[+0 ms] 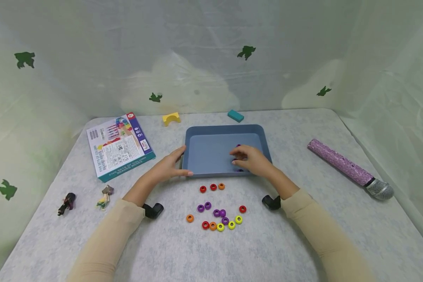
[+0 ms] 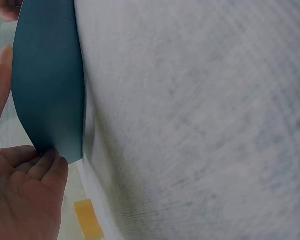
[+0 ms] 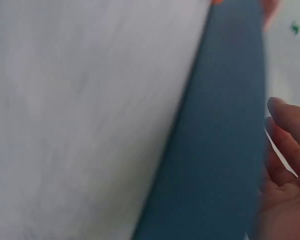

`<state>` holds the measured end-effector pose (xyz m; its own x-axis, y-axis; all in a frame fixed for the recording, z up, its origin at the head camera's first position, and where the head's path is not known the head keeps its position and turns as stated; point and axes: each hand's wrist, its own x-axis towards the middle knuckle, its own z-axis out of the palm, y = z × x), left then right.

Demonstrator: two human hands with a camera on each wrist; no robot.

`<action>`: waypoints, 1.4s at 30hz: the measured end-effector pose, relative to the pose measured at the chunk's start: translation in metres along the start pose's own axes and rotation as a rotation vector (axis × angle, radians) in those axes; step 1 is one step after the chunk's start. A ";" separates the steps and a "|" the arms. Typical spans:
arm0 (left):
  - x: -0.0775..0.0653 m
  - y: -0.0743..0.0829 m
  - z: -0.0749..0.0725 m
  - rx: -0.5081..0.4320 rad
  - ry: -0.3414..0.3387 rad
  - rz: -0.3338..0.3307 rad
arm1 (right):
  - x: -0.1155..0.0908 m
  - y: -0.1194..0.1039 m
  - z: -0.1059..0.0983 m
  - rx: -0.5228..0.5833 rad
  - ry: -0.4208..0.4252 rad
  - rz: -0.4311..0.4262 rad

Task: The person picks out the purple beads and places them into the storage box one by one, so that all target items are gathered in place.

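Note:
A shallow blue tray [image 1: 211,152] lies on the table before me. My left hand [image 1: 167,166] holds its near left corner, fingers along the left wall and thumb at the front rim; in the left wrist view the bent fingers [image 2: 49,165] touch the wall's end. Over the tray's right part is my right hand [image 1: 251,158], its fingers loosely bent and thumb apart from them. Small purple beads [image 1: 239,145] show beside and below that hand, one close to its fingertips. On the table in front of the tray are loose beads: red [image 1: 213,187], orange [image 1: 190,218], purple [image 1: 201,208] and yellow [image 1: 238,219].
Left of the tray lies a printed box [image 1: 121,147], with two small figurines [image 1: 67,203] nearer me. A yellow arch block [image 1: 171,118] and a teal block [image 1: 235,116] sit behind. To the right lies a pink glittery microphone [image 1: 349,168].

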<state>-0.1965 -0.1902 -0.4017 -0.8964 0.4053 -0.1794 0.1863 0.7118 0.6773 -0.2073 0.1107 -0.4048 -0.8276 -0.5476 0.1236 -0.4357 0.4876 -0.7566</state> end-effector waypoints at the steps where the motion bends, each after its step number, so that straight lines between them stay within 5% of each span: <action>1: 0.000 0.000 0.000 0.002 0.001 -0.002 | -0.004 -0.006 0.000 0.009 0.000 -0.045; 4: 0.000 0.000 0.000 0.008 0.002 -0.005 | -0.017 -0.034 0.002 0.062 -0.023 -0.163; 8: 0.000 0.000 0.000 0.007 0.001 -0.003 | -0.037 -0.061 0.010 0.107 -0.122 -0.210; 16: 0.000 0.000 0.000 -0.004 0.004 0.008 | -0.056 -0.035 0.048 0.132 -0.368 -0.135; 25: 0.001 -0.002 0.001 0.008 0.004 0.017 | -0.062 -0.033 0.062 0.107 -0.436 -0.143; 31: 0.000 -0.002 0.001 0.006 0.007 0.020 | -0.057 -0.035 0.055 0.123 -0.372 -0.153; 37: 0.000 -0.002 0.002 0.005 0.012 0.013 | -0.036 -0.032 0.022 0.228 -0.105 -0.178; 42: 0.000 -0.002 0.001 0.011 0.012 0.014 | -0.021 -0.029 -0.006 0.291 0.079 -0.053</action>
<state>-0.1966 -0.1914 -0.4040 -0.8983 0.4087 -0.1612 0.2035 0.7123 0.6717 -0.1793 0.1121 -0.3813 -0.8363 -0.5069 0.2088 -0.3687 0.2382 -0.8985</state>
